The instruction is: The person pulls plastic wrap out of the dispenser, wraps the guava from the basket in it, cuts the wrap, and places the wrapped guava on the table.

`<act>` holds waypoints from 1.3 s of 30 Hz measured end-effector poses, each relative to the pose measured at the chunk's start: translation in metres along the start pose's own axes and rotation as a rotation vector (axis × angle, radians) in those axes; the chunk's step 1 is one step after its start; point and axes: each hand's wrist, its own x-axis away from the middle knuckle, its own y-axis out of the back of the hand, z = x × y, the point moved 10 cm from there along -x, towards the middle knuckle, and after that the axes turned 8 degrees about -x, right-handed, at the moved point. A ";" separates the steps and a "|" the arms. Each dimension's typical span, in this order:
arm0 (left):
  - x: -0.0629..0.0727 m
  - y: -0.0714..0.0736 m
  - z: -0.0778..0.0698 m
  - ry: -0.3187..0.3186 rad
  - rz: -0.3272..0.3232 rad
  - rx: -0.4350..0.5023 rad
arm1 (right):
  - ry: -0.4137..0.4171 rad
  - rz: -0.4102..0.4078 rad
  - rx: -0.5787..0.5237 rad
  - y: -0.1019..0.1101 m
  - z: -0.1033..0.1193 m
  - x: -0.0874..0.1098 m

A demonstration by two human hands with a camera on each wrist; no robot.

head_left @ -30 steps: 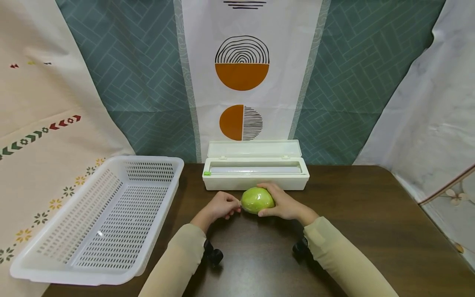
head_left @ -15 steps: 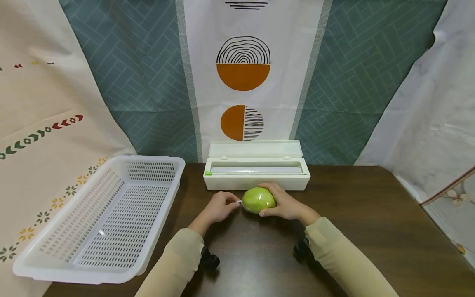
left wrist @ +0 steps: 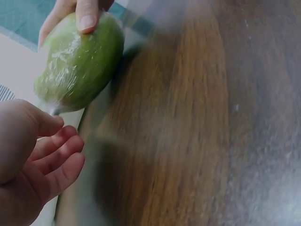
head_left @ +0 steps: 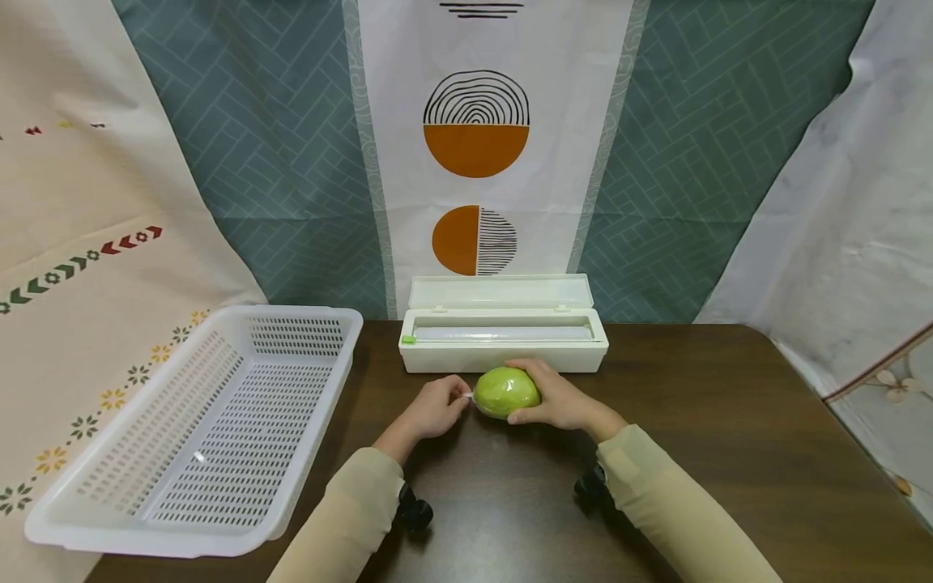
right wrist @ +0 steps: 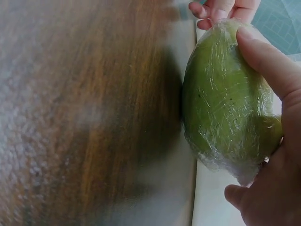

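Note:
A green mango (head_left: 505, 392), tightly wrapped in clear cling film, is just in front of a white cling film dispenser (head_left: 503, 359). My right hand (head_left: 557, 402) grips its right end, thumb in front and fingers over the back. From the mango's left end a twisted tail of film (left wrist: 55, 111) sticks out. My left hand (head_left: 437, 406) pinches this tail between thumb and index finger, with the other fingers loosely curled below. In the right wrist view, the film looks creased and shiny, gathered at both ends of the mango.
The dispenser's lid (head_left: 501, 292) stands raised, with a film roll (head_left: 503, 334) inside and a small green slider (head_left: 408, 340) at its left. A large white perforated basket (head_left: 342, 380) stands left on the dark wooden table (head_left: 714, 421). Patterned cloths (head_left: 291, 162) hang behind.
The left hand's fingers have rolled at the film tail, the wrist turning and shifting slightly. The mango and the right hand stay nearly in place.

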 end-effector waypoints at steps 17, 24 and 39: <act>0.003 0.004 -0.010 -0.026 -0.032 0.033 | -0.017 -0.062 0.004 0.006 -0.006 0.011; 0.005 0.000 -0.007 -0.004 0.015 0.108 | -0.100 -0.155 -0.033 0.017 -0.020 0.030; 0.000 -0.011 -0.022 0.051 0.073 0.342 | -0.415 -0.203 -0.527 -0.011 -0.034 0.058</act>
